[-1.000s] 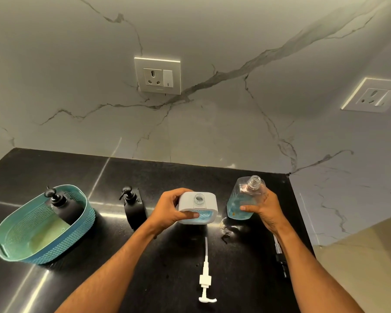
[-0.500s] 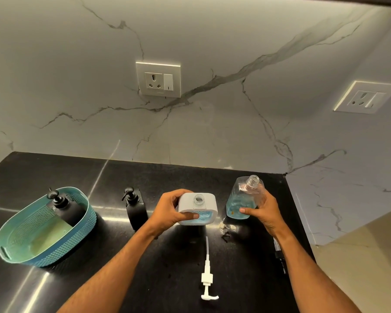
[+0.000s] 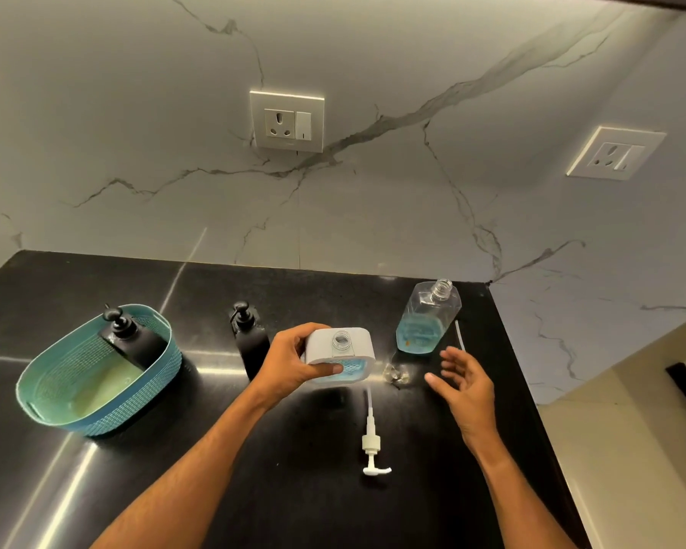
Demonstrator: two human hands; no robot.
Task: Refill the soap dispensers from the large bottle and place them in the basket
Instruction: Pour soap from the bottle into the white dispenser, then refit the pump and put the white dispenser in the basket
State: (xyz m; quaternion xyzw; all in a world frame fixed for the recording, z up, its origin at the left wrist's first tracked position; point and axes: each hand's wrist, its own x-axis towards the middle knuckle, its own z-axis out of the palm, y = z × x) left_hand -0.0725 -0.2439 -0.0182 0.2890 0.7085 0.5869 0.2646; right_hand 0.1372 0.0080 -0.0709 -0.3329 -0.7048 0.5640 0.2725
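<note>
My left hand grips a white soap dispenser with an uncapped neck and blue soap inside, standing on the black counter. The large clear bottle, partly full of blue soap and uncapped, stands to its right. My right hand hovers open just in front of the bottle, apart from it. A white pump head with its tube lies on the counter below the dispenser. A black dispenser stands left of my left hand. Another black dispenser leans inside the teal basket.
The black counter ends at a marble wall behind and drops off at the right edge. A thin white tube lies right of the bottle. Small clear bits lie between dispenser and bottle. Two wall sockets sit above.
My right hand has let go of the large bottle, which now stands on the counter, and has drawn back toward me with fingers spread. The left hand keeps holding the white dispenser.
</note>
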